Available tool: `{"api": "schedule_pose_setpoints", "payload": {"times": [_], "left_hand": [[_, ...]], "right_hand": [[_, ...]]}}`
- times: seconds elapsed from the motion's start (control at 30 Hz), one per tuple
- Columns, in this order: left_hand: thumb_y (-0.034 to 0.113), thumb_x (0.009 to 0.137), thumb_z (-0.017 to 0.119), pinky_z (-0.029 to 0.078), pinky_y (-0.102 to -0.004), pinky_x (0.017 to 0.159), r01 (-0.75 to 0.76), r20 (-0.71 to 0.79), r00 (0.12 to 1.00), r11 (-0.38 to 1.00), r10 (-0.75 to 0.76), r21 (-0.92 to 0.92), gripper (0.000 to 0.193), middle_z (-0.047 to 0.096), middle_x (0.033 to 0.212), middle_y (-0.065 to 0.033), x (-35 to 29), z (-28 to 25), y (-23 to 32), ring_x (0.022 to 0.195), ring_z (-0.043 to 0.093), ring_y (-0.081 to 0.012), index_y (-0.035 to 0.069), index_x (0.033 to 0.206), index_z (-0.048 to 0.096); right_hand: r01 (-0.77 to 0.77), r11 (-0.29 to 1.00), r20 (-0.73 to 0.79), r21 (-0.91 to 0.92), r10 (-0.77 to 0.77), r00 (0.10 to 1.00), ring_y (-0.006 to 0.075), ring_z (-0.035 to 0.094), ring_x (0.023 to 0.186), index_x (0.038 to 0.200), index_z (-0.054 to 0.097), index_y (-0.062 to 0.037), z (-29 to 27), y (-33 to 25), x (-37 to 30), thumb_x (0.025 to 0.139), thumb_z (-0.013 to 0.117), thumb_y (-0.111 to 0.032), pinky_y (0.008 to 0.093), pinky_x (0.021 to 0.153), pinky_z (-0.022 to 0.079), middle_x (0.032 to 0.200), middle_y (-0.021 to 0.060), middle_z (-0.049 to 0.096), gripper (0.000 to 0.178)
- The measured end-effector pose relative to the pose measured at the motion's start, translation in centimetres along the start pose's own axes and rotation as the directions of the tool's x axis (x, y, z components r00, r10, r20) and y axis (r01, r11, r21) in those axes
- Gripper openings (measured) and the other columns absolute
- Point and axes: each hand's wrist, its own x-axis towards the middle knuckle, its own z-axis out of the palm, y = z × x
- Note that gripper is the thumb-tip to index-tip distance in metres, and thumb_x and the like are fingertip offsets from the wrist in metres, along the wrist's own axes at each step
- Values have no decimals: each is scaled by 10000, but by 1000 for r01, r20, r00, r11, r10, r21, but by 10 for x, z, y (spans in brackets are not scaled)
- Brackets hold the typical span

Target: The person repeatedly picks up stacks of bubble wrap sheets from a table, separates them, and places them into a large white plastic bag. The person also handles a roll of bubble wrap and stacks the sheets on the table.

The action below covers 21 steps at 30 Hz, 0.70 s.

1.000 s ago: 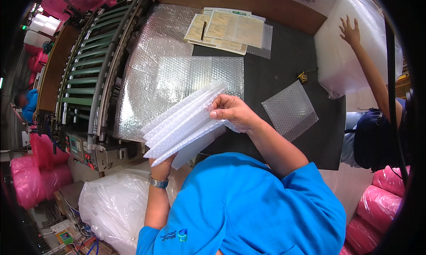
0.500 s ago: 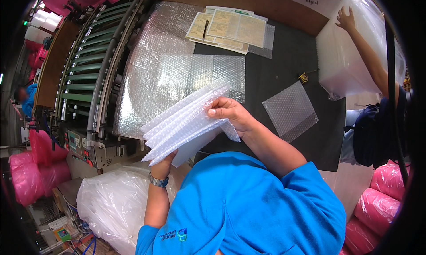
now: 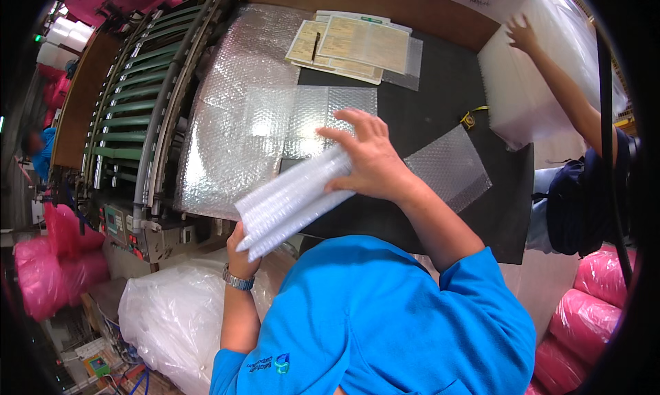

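Observation:
A stack of white bubble-wrap bags [image 3: 295, 201] is held at a slant in front of my chest, its edges drawn close together. My left hand [image 3: 240, 253] grips the stack's lower left end from beneath, with most of its fingers hidden behind the bags. At the upper right end my right hand [image 3: 375, 158] has its fingers spread apart, the thumb touching the stack's lower edge. Beyond the stack, clear bubble-wrap pieces [image 3: 330, 113] lie flat on the dark tabletop [image 3: 440, 106]. A single clear bubble-wrap bag [image 3: 457, 168] rests to the right, partly behind my right wrist.
Printed paper sheets [image 3: 364, 44] lie at the back. A yellow tape measure [image 3: 469, 120] sits near the right edge. Another person's hand [image 3: 524, 36] touches a large plastic-wrapped stack [image 3: 529, 85]. Left stands a roller conveyor [image 3: 137, 85]; pink rolls [image 3: 588, 319] are at lower right.
The fanned bags have come together into a narrower stack. My right hand has loosened from its pinch and spread its fingers at the stack's end. The other person's hand shifted slightly left.

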Motion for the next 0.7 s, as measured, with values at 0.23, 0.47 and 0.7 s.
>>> {"api": "schedule_pose_setpoints", "payload": {"times": [0.23,0.47,0.7], "left_hand": [[73,651,670,443,-343,764,-101,29,994,992,103,-77,464,589,954,-141,8,23,18,872,574,-297,47,1080,496],[64,793,553,410,-325,818,381,120,902,634,-414,-673,354,507,1084,-99,-2,25,-8,953,498,-192,-17,1122,452],[44,759,574,457,-320,733,276,5,789,346,-615,-897,305,533,981,-70,24,17,16,862,531,-172,10,1051,492]], "right_hand": [[-75,976,512,202,-41,858,278,575,826,1080,508,-111,-5,5,-17,626,647,-144,346,748,449,920,117,578,476],[-465,321,86,825,741,666,187,529,866,1093,466,-4,-55,120,-150,676,646,-78,318,790,431,957,94,549,460],[-94,-7,17,996,994,110,315,484,1011,1233,331,-39,-5,217,-351,790,515,-34,461,845,416,1175,142,438,480]]}}
